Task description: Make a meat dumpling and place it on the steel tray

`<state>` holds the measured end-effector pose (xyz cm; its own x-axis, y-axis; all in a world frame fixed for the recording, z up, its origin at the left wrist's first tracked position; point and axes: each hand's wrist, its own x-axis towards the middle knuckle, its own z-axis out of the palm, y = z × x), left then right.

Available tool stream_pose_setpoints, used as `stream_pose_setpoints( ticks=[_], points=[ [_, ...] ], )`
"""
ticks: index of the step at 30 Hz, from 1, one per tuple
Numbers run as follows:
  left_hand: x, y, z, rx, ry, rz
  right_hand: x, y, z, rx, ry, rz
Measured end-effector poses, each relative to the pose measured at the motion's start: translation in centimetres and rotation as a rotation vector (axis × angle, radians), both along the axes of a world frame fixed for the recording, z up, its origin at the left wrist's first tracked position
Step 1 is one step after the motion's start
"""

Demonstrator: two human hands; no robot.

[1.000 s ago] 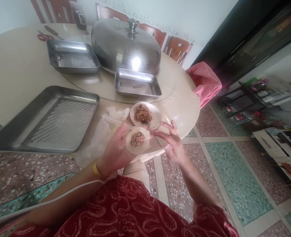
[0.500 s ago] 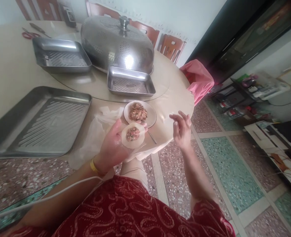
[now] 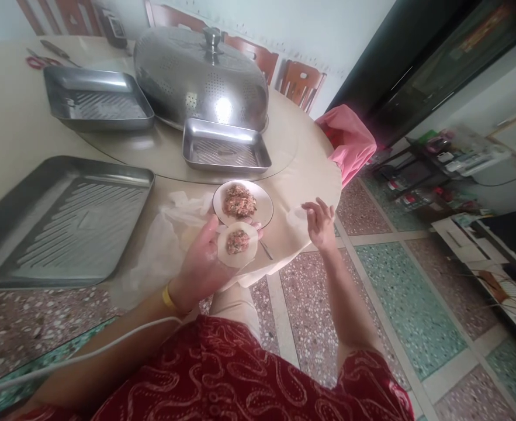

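My left hand (image 3: 203, 263) holds a round dumpling wrapper (image 3: 237, 245) flat on its palm, with a lump of minced meat filling in the middle. Just beyond it on the round table sits a white plate (image 3: 261, 202) of the same filling. A thin utensil (image 3: 265, 249) lies by the plate, partly hidden behind the wrapper. My right hand (image 3: 319, 225) hovers empty, fingers spread, over a small clear dish (image 3: 296, 216) near the table's edge.
A large steel tray (image 3: 65, 219) lies at the left, a crumpled plastic bag (image 3: 170, 234) beside it. Two smaller steel trays (image 3: 225, 153) (image 3: 95, 105) and a domed perforated steel cover (image 3: 200, 79) sit on the turntable. A pink bag (image 3: 347, 140) hangs off the far edge. Terrazzo floor lies below.
My right hand left the wrapper's edge and moved right toward the small clear dish. The left hand kept the filled wrapper steady.
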<state>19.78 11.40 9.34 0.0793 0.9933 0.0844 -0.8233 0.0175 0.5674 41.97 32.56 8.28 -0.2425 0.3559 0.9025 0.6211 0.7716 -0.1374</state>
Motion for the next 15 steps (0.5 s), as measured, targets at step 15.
stream_pose_setpoints(
  ticks=[15],
  points=[
    [0.2, -1.3, 0.5, 0.106, -0.031, -0.102, -5.8, -10.8, -1.0, 0.246, -0.214, 0.490]
  ],
)
